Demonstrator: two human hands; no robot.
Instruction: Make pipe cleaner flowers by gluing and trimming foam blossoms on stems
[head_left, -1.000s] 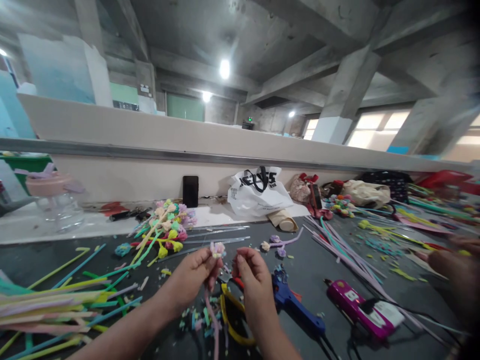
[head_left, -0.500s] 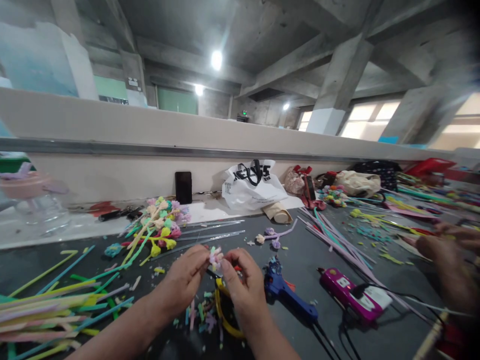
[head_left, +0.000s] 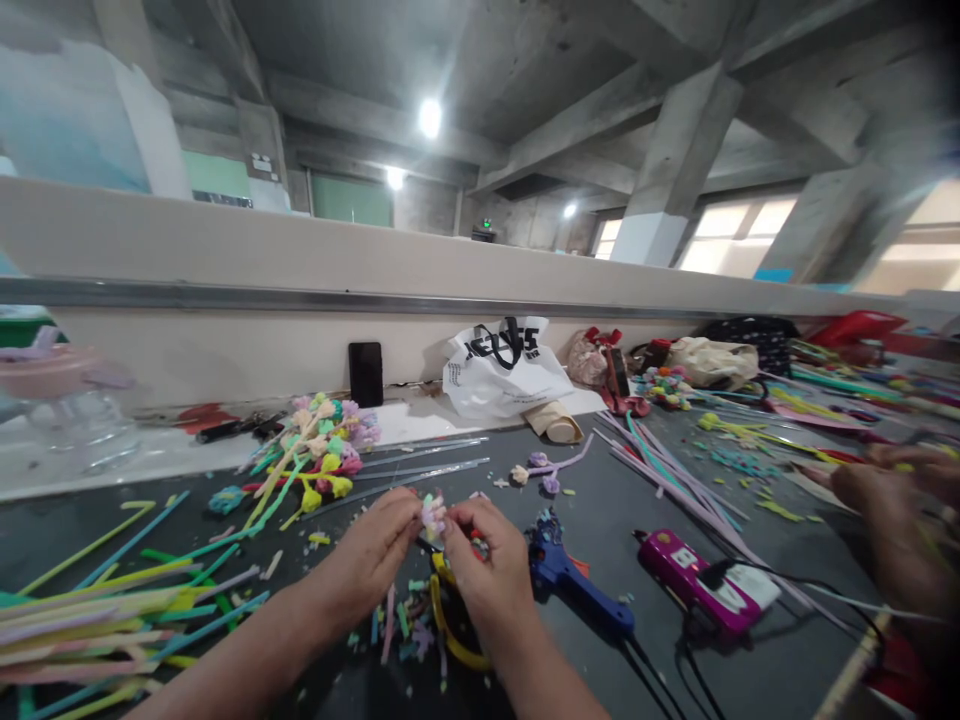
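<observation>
Between my two hands is a small pastel flower [head_left: 433, 515] of fuzzy pipe cleaner, pink, white and pale green. My left hand [head_left: 379, 545] grips it from the left with its fingers closed. From the other side, the thumb and fingers of my right hand [head_left: 487, 555] pinch it. Under my right hand lie yellow-handled scissors [head_left: 450, 620], partly hidden by it. Pipe cleaner scraps [head_left: 412, 620] are scattered below both hands. A blue glue gun [head_left: 581, 590] rests just right of my right hand.
Pipe cleaners [head_left: 90, 630] are heaped at left, with a bunch of finished flowers [head_left: 322, 450] behind. A purple power strip [head_left: 697, 580] with cables lies at right. A white bag [head_left: 502, 375] and a phone [head_left: 366, 373] stand at the back. Another person's hands [head_left: 892, 500] work at far right.
My hands stay in nearly the same place, with the flower turned slightly between the fingers. The other person's hands at far right have shifted a little.
</observation>
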